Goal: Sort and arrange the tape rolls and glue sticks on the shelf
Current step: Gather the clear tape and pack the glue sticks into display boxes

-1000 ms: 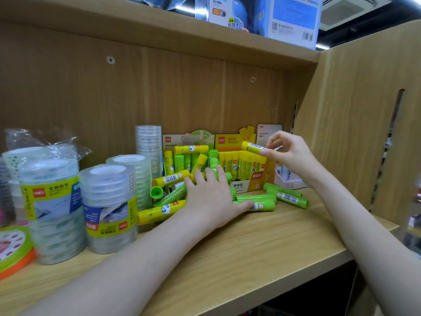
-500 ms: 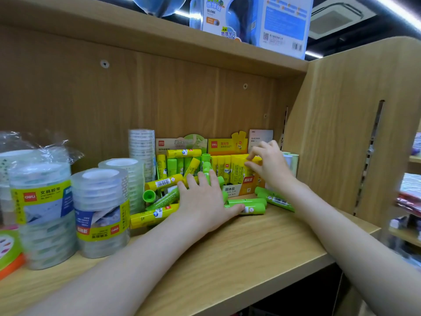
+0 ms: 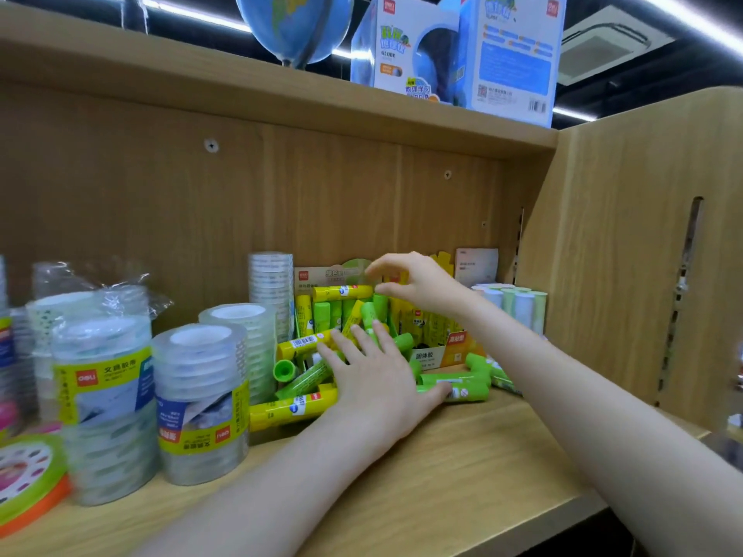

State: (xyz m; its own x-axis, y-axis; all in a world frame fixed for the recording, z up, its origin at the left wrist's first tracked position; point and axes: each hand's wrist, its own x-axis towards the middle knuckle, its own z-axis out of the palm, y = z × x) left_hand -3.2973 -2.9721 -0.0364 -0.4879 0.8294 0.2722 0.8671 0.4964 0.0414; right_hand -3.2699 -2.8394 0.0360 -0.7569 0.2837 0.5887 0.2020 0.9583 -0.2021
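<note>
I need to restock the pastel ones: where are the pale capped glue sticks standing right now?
In the head view, the pale capped glue sticks stand upright at the shelf's back right corner, beside the wooden side panel, just behind the right hand.

Shelf [image 3: 462, 456]: pale wood grain. On it, left of the glue sticks [image 3: 293, 408], clear tape stacks [image 3: 201, 400] with yellow, blue and red labels. The glue sticks: yellow bodies and lime green ones, white labels with barcodes. Right of the glue sticks, pastel green and white tubes [image 3: 518, 305]. Above the glue sticks, a blue globe [image 3: 297, 22], yellow patches, and a blue-white box [image 3: 466, 54].
</note>
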